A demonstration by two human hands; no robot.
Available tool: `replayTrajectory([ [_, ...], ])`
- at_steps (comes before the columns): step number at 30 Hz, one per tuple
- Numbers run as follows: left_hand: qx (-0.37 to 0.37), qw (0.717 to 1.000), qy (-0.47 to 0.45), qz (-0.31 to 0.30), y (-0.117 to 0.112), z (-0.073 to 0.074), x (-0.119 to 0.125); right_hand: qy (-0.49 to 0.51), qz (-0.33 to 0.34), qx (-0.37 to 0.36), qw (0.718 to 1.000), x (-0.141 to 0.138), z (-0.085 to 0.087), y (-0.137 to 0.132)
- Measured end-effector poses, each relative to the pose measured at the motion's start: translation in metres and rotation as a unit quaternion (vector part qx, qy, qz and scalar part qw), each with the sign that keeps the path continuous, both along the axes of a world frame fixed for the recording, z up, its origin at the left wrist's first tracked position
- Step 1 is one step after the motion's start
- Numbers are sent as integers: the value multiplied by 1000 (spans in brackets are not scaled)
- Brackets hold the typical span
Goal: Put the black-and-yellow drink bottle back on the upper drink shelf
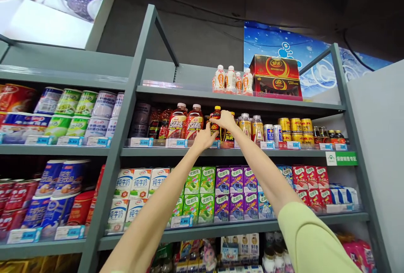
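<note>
A small dark drink bottle (215, 128) with a yellow cap and a red-and-yellow label stands upright on the middle shelf. My right hand (226, 119) is closed round its upper part from the right. From the lower left, my left hand (204, 139) holds the same bottle, its fingers partly hidden. Right beside it is a similar dark bottle (227, 136) with a yellow label, partly covered by my right hand. Larger red-labelled bottles (195, 122) stand to the left, and gold-labelled bottles (245, 124) to the right.
The upper shelf edge (189, 92) runs above my hands, carrying white bottles (231, 80) and stacked dark boxes (276, 77). Rows of milk cartons (200, 180) fill the shelf below. A grey upright post (126, 108) stands left, with cans (67, 102) beyond it.
</note>
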State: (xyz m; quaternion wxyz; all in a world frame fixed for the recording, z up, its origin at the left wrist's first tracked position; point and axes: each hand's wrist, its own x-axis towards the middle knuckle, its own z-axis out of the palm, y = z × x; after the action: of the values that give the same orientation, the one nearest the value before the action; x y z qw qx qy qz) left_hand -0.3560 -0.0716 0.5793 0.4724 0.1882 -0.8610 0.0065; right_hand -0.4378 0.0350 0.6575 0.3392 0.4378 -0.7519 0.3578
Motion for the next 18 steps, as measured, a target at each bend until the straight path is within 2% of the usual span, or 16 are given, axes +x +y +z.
replayTrajectory([
  [4,22,999,24,21,4,2,-10,27,-66,42,997,8,10,7],
  [10,31,999,22,33,4,-5,-16,-25,-65,99,993,3,28,7],
  [14,32,999,11,41,10,-6,-17,-26,-69,110,991,-6,28,4],
  [18,50,997,-4,59,20,-1,-19,-11,-84,108,991,-9,27,7],
])
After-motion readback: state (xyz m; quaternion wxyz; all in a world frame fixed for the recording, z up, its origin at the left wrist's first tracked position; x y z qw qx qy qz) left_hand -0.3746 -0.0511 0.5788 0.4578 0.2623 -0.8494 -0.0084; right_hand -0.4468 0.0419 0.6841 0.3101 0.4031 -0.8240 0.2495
